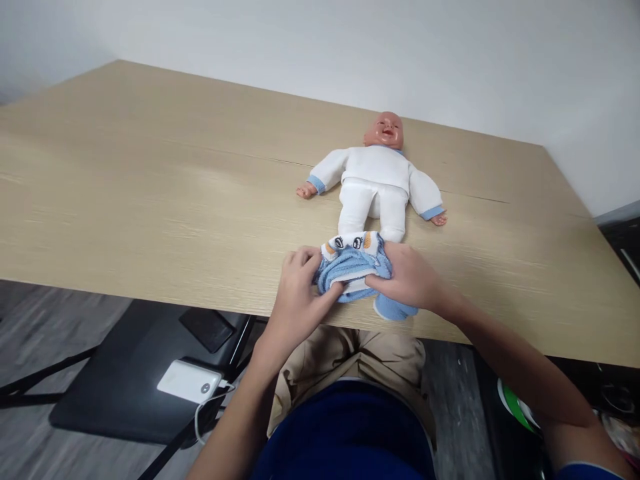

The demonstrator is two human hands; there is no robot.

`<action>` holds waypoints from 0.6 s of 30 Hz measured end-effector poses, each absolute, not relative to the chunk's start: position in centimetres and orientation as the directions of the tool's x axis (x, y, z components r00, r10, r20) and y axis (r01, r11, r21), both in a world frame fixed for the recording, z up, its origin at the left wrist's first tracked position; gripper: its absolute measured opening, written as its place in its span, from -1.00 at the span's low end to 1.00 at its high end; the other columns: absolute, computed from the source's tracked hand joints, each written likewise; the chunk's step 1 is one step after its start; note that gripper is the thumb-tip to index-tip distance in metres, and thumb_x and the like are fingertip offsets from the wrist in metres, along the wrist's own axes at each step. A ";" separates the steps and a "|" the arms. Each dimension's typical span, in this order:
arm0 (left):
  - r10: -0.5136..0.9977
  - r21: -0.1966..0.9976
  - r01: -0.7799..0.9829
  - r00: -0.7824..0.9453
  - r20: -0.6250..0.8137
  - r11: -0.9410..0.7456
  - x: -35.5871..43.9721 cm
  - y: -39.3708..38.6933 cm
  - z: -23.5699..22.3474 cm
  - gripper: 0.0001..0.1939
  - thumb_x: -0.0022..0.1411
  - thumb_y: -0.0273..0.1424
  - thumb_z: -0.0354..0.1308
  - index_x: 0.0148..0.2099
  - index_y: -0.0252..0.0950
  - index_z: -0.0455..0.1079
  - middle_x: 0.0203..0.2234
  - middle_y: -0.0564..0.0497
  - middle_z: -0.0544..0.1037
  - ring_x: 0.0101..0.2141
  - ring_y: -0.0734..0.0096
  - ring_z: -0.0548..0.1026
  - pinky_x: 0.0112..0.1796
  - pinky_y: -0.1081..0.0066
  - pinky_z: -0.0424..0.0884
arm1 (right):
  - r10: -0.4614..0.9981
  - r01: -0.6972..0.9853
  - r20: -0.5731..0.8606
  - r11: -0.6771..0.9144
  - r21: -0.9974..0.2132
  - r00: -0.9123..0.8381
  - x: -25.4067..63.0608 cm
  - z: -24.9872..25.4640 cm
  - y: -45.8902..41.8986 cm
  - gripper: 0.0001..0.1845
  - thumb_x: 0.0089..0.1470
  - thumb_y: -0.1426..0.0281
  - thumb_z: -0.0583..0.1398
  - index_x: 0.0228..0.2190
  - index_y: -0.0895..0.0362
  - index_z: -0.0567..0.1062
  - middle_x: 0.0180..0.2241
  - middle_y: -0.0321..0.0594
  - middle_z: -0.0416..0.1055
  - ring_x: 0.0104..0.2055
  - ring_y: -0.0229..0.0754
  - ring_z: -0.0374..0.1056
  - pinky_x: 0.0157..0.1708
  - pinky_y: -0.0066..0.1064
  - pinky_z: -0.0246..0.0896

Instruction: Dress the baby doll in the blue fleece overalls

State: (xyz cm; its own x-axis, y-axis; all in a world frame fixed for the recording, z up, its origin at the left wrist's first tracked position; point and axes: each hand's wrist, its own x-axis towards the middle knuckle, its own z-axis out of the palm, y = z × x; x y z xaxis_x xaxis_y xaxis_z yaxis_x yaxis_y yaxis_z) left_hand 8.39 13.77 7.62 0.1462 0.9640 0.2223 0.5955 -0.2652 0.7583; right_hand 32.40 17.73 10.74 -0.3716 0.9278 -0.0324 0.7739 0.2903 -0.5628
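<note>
A baby doll [376,167] in a white top and trousers with blue cuffs lies on its back, its head toward the wall. Over its lower legs is a bunched piece of blue doll clothing [350,263] with embroidered eyes and a white-edged opening. My left hand [303,290] grips the left side of this garment, thumb at the opening. On the other side, my right hand [407,277] holds it with the thumb on the white edge. A blue cloth end [395,307] sticks out below my right hand. The doll's feet are hidden.
The wooden table [175,187] reaches back to a pale wall. Left of my lap, a black chair [120,373] carries a white power bank [190,380] with a cable and a dark phone [207,328]. A green-and-white round item [517,405] shows at lower right.
</note>
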 end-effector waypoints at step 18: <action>0.954 0.775 0.632 0.223 -0.200 0.015 8.6 14.6 7.5 -0.66 0.42 -0.03 0.06 0.00 -0.16 0.35 -0.26 -0.09 0.63 -0.15 -0.14 0.61 -0.05 0.04 0.39 | 0.928 0.829 -0.103 0.265 -0.493 -0.358 31.4 11.8 17.9 -0.76 0.28 0.25 0.39 -0.10 0.09 0.54 -0.05 -0.06 0.67 -0.06 0.07 0.58 -0.12 -0.23 0.32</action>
State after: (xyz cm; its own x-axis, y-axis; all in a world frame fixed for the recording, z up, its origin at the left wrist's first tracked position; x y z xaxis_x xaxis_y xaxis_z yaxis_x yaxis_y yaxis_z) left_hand 8.58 14.64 7.54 0.2230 0.9540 -0.2003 0.6321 0.0149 0.7747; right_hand 31.39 17.85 11.81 -0.3584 0.9278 -0.1035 0.8287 0.2651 -0.4929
